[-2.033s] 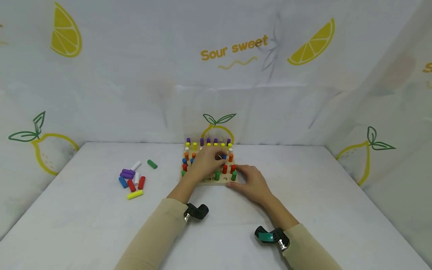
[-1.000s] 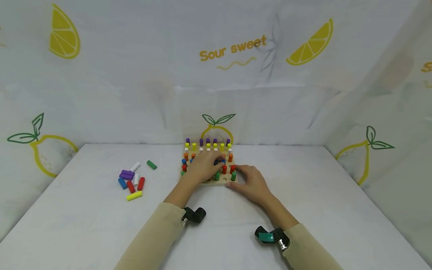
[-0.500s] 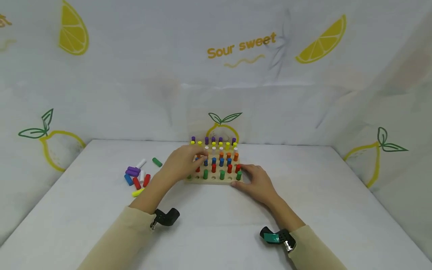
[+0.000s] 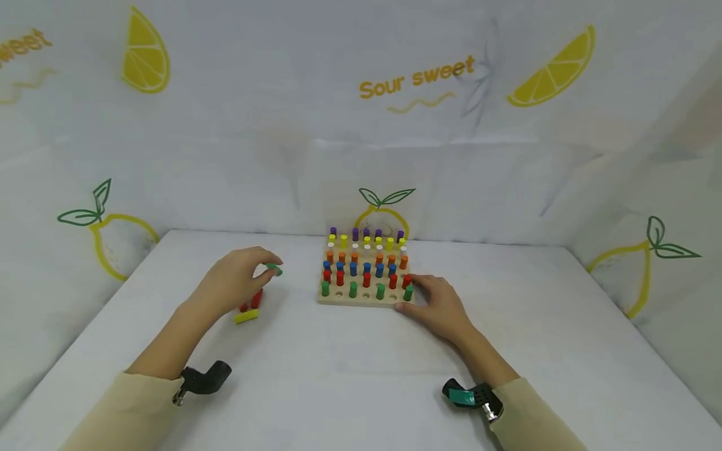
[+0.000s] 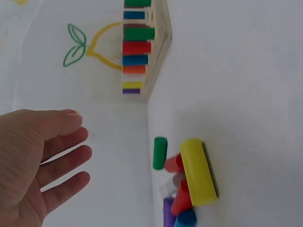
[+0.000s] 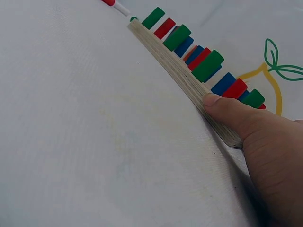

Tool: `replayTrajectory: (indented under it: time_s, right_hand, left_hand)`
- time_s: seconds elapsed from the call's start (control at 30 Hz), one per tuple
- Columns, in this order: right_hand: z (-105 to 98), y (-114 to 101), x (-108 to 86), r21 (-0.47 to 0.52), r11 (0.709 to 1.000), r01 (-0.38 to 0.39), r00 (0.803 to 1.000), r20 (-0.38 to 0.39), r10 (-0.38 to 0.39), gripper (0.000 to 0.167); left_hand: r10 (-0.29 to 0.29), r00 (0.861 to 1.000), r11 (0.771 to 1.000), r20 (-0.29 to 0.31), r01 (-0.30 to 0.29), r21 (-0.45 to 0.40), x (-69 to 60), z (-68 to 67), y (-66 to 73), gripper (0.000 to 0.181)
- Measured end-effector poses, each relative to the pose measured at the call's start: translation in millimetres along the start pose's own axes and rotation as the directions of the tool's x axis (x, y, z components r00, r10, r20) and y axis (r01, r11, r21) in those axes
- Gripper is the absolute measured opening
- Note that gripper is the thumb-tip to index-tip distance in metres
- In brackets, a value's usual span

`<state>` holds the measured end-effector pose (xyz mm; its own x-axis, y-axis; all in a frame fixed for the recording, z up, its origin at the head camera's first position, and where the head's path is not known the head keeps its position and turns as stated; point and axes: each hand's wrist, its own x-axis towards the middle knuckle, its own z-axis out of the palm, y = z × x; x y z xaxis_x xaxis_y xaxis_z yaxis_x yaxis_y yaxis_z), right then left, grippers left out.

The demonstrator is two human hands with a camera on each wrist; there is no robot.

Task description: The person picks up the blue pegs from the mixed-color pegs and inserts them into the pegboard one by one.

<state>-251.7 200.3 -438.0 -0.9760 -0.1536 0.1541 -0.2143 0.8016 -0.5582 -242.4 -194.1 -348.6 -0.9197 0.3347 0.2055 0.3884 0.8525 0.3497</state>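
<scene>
My left hand (image 4: 232,280) hovers at the left over the loose pegs, its fingers extended and nothing between them. Just past its fingertips, a loose green peg (image 4: 274,269) lies on the table; in the left wrist view that green peg (image 5: 160,152) is apart from the hand. A wooden pegboard (image 4: 356,301) stands at the centre back, with upright coloured pegs in rows. At its front right corner my right hand (image 4: 437,311) holds the board. In the right wrist view the thumb (image 6: 220,105) presses on the front edge, while the other fingers are mostly hidden.
Near the left hand lie a yellow peg (image 4: 246,316) and a red peg (image 4: 256,299). The left wrist view also shows a purple peg (image 5: 168,212) and a blue peg (image 5: 186,218) in the pile. A printed cloth backdrop (image 4: 271,188) rises behind the table.
My left hand has moved left from over the pegboard to the loose pegs, uncovering the board's rows. The right hand keeps its place at the board's corner. The head view has shifted slightly.
</scene>
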Motion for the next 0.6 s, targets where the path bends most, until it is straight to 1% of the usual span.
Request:
replayTrajectory:
  time_s: [0.13, 0.27, 0.37, 0.5, 0.6]
  right_hand:
    - [0.0, 2.0, -0.5, 0.008, 1.0, 0.006, 1.0, -0.002, -0.006, 0.074]
    - [-0.5, 2.0, -0.6, 0.009, 1.0, 0.011, 1.0, -0.008, -0.011, 0.074]
    - [-1.1, 2.2, -0.5, 0.007, 1.0, 0.01, 1.0, -0.008, -0.01, 0.074]
    - [-0.8, 2.6, -0.4, 0.01, 1.0, 0.011, 1.0, -0.006, -0.011, 0.074]
    - [0.0, 2.7, -0.2, 0.011, 1.0, 0.014, 1.0, -0.005, -0.014, 0.074]
  left_hand:
    - [-0.06, 0.998, 0.998, 0.006, 0.06, 0.005, -15.0, -8.4, -20.7, 0.03]
    - [-0.089, 0.996, 0.996, 0.016, 0.089, 0.016, -26.1, -10.0, -37.2, 0.033]
    - [-0.099, 0.995, 0.995, 0.034, 0.098, 0.009, -31.4, -6.8, -47.4, 0.031]
    - [-0.123, 0.99, 0.992, 0.066, 0.124, -0.006, -36.4, 1.0, -60.3, 0.027]
    - [-0.144, 0.986, 0.99, 0.088, 0.144, 0.004, -39.4, 7.2, -66.9, 0.026]
